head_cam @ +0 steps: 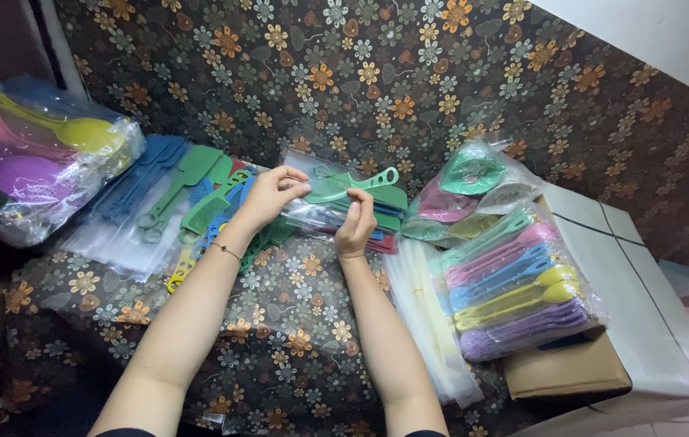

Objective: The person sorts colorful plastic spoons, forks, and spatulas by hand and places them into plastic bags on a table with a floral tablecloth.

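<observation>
My left hand (270,197) and my right hand (357,223) together hold a green plastic comb (352,185) in a clear sleeve, just above a small stack of bagged combs (385,218) on the flowered cloth (296,324). My left fingers pinch the sleeve's left end. My right hand grips it from below, near the middle. To the left of my left wrist lies a loose pile of green, blue and yellow combs (191,202).
A clear bag of large coloured combs and spoons (29,154) lies far left. Empty clear sleeves (429,324) lie right of my right arm. Bundled coloured combs (514,283) sit on a cardboard box (571,368). Bagged round items (466,190) lie behind them.
</observation>
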